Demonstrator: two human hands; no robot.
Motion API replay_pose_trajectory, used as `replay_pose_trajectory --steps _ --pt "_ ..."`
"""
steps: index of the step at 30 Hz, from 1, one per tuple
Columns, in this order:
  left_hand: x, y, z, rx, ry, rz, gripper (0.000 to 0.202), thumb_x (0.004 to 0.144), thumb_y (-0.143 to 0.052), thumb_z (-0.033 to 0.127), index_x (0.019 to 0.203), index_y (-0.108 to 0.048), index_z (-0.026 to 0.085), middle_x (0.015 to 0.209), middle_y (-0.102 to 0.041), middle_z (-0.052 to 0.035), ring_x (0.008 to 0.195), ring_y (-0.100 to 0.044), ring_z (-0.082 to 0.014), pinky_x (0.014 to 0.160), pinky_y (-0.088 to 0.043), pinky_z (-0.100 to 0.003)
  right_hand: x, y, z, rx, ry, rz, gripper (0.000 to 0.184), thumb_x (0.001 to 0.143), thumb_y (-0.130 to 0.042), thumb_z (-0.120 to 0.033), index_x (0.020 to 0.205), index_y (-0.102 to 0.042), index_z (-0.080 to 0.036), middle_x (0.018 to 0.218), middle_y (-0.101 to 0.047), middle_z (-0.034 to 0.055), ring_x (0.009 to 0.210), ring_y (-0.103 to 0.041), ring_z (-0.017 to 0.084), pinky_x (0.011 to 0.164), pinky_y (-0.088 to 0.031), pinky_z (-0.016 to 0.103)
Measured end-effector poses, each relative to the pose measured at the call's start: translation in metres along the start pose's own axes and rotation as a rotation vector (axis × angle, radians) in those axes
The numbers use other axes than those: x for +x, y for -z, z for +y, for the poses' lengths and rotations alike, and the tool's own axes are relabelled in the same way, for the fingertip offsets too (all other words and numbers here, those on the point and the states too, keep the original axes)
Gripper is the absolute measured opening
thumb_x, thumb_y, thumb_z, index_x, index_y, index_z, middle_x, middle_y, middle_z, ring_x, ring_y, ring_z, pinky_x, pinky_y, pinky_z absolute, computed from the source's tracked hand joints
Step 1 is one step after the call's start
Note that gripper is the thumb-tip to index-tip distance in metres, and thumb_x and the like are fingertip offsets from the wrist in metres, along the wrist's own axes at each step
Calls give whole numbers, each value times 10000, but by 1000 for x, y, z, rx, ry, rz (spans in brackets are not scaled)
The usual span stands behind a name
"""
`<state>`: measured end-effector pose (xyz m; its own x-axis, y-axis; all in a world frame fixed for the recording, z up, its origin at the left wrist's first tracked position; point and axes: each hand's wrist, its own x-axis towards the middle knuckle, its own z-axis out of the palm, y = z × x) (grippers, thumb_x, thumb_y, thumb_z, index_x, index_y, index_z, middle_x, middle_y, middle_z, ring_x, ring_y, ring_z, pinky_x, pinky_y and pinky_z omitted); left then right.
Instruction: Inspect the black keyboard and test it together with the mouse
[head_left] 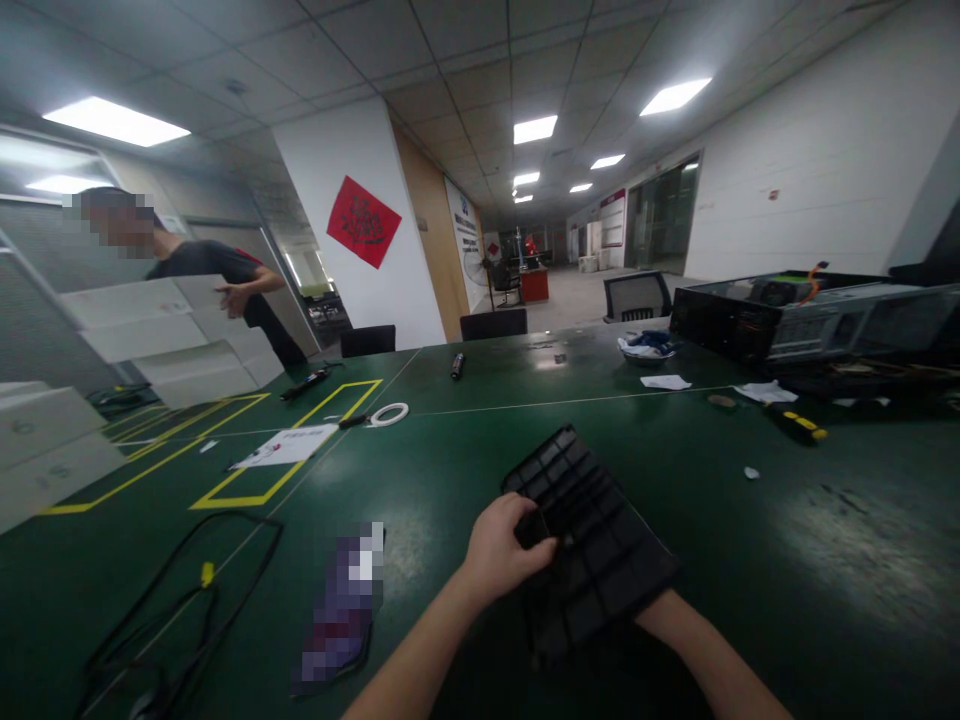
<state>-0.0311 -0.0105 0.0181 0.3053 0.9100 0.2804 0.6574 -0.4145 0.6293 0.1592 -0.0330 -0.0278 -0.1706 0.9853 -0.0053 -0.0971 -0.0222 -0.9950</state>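
A black plastic tray (600,540) with a grid of small compartments is held tilted above the green table. My left hand (504,550) reaches over its left side, thumb and fingers curled together around a small dark piece too dim to name. From below and to the right, my right hand (654,606) supports the tray; its fingers are hidden behind it. To the left of my forearm lies a purple object (339,615), blurred out, on the tabletop.
A black cable (112,635) loops at the left front. Farther back are a white tape roll (389,414), a paper sheet (285,446), a yellow-black screwdriver (799,424) and an open computer case (810,325). At left, a person (217,262) stands behind white boxes (196,375).
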Motion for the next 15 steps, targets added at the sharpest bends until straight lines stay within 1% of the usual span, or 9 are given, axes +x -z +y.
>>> replay_pose_trajectory --steps 2,3,4,5,7,9,10,12,15 --pt "14 20 -10 115 92 105 296 655 -631 411 859 -641 196 792 -608 -54 749 -542 -204 671 -377 -277 0 4 -1 -218 73 -75 419 651 -634 -392 1052 -610 -271 1150 -590 46 1208 -406 258 1043 -282 453" --pt "23 34 -17 191 170 159 315 675 -601 441 861 -642 189 800 -617 -61 753 -553 -208 664 -379 -277 0 6 -3 -333 82 -107 455 660 -632 -351 1107 -578 -284 1207 -550 36 1252 -345 255 1065 -236 456" --pt "32 49 -27 281 269 185 347 695 -565 476 862 -642 182 812 -628 -70 762 -566 -216 658 -384 -278 -1 7 -5 -423 66 -131 483 673 -623 -324 1149 -547 -295 1249 -511 29 1271 -310 254 1073 -213 459" --pt "41 65 -38 384 367 188 380 719 -516 510 850 -644 177 823 -639 -80 772 -580 -228 648 -390 -283 -2 9 -8 -471 23 -142 497 686 -609 -312 1175 -522 -308 1278 -479 23 1271 -306 254 1070 -214 461" --pt "56 94 -64 556 561 162 449 738 -451 548 806 -652 153 857 -658 -123 826 -599 -275 648 -407 -309 -4 10 -12 -475 -61 -152 502 716 -576 -311 1208 -480 -335 1323 -415 12 1252 -335 245 1050 -256 448" --pt "63 115 -91 675 686 140 499 738 -434 550 825 -659 114 916 -659 -174 890 -599 -318 673 -422 -340 -6 9 -14 -462 -92 -167 492 726 -563 -307 1207 -472 -351 1329 -394 4 1230 -364 238 1028 -293 429" --pt "64 122 -103 708 741 129 507 738 -435 541 836 -662 99 933 -657 -192 914 -596 -329 685 -428 -348 -6 9 -14 -462 -87 -171 486 725 -564 -300 1201 -477 -354 1321 -398 2 1223 -373 236 1024 -298 423" --pt "62 128 -123 730 813 108 496 730 -452 517 845 -669 86 951 -657 -206 940 -595 -333 701 -437 -352 -5 8 -11 -468 -60 -181 478 724 -568 -287 1189 -485 -360 1306 -413 -4 1225 -372 234 1029 -289 418" --pt "57 127 -140 701 832 117 475 709 -484 498 825 -678 80 950 -660 -218 944 -598 -342 716 -447 -365 -3 9 -6 -475 -50 -187 485 717 -570 -262 1185 -488 -362 1314 -415 -8 1235 -360 238 1036 -278 419"
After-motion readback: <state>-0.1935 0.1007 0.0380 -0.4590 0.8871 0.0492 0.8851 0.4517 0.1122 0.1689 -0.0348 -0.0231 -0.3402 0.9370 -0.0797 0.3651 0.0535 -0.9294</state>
